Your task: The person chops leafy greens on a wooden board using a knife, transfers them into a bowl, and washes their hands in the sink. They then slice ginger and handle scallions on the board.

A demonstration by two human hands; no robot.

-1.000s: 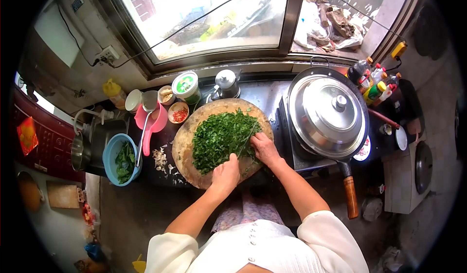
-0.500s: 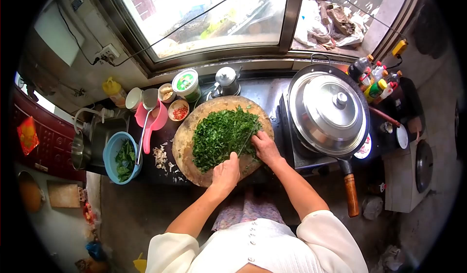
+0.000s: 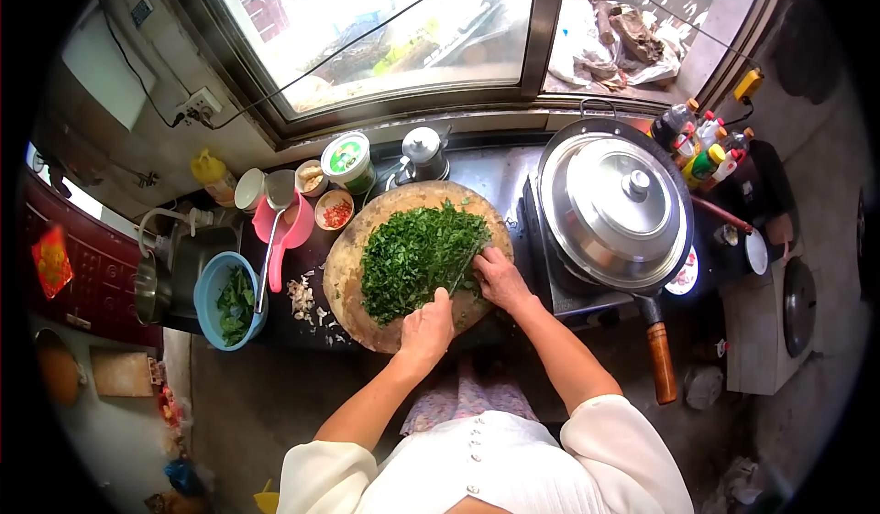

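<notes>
A heap of finely chopped leafy greens [image 3: 408, 262] covers the middle of a round wooden chopping board [image 3: 346, 280]. My left hand [image 3: 428, 331] is closed in a fist at the board's near edge, its thumb on top, around what looks like a knife handle. The knife [image 3: 460, 278] shows only as a thin blade edge-on, pointing away into the greens. Close by on the right, my right hand [image 3: 500, 278] has its fingers curled and pressed onto the greens beside the blade. Its fingertips are partly hidden among the leaves.
Right of the board a lidded wok [image 3: 610, 198] sits on a stove, its wooden handle [image 3: 661, 363] jutting toward me. On the left are a blue basin [image 3: 209, 299] of leaves, a pink strainer [image 3: 295, 228] with a ladle, a bowl of chopped red chili [image 3: 335, 210] and garlic scraps [image 3: 301, 299].
The view has shifted very slightly. Both hands stay in nearly the same place, with the knife and greens almost unmoved.
</notes>
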